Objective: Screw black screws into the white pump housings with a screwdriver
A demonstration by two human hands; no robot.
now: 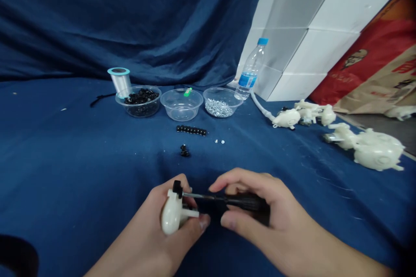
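Observation:
My left hand (156,225) is closed around a small cream plastic toy body (172,214) with a black wheel (177,188) at its top. My right hand (260,212) grips a black-handled screwdriver (240,201). The screwdriver's thin metal shaft points left, and its tip meets the black wheel. Both hands are low in the middle of the view, just above the blue cloth.
Three clear bowls stand further back: one with black wheels (140,100), one nearly bare (182,104), one with screws (221,102). A row of black wheels (191,130) lies before them. A thread spool (119,79), a water bottle (251,71) and cream toy bodies (373,149) sit around.

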